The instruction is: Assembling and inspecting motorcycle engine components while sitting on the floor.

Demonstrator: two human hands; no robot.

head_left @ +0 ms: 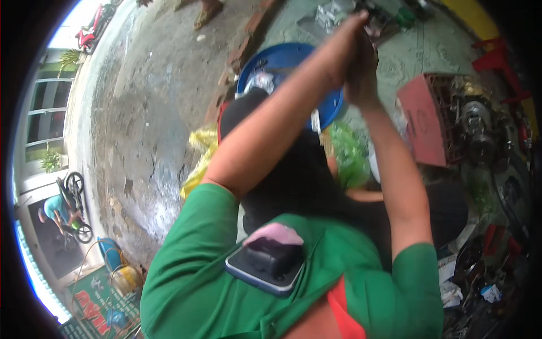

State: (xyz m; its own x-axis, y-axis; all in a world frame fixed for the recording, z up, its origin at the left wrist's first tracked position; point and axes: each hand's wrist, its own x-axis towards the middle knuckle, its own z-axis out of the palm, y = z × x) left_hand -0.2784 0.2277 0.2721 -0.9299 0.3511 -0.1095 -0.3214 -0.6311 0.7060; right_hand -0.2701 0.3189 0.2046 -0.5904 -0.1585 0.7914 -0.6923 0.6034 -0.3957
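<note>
We are seeing a tub standing in the far middle of the floor, partly behind our left hand and right hand, which are overlapping in view. Metal parts are lying beyond it, to the right. We are finding one bag to its near left, another to its near right. A crate is standing farther right, with machinery at its right side; a motorbike is standing far left.
</note>
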